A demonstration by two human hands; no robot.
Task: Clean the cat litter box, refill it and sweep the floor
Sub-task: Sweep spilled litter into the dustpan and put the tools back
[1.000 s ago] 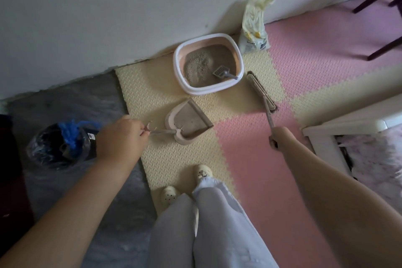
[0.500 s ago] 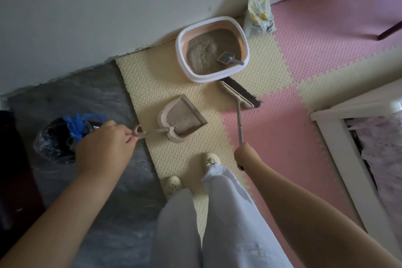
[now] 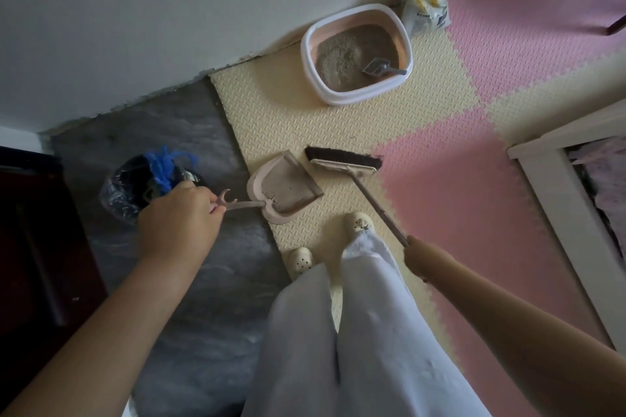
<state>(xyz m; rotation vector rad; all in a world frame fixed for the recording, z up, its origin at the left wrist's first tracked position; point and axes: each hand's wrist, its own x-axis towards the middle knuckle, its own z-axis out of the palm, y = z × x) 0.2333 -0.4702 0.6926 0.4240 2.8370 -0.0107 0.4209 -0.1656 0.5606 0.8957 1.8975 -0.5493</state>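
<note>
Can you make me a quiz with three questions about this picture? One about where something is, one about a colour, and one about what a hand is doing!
1. Where is the grey scoop?
A) in the litter box
B) on the pink mat
C) in a sink

2. What colour are the bristles of the broom?
A) white
B) dark brown
C) blue

3. What is the left hand doing?
A) petting a cat
B) hanging empty
C) gripping the handle of the dustpan

Answers:
1 A, the scoop lies inside the box's rim.
2 B, the bristles look dark against the yellow mat.
3 C, its fingers curl round the end of the handle.
</note>
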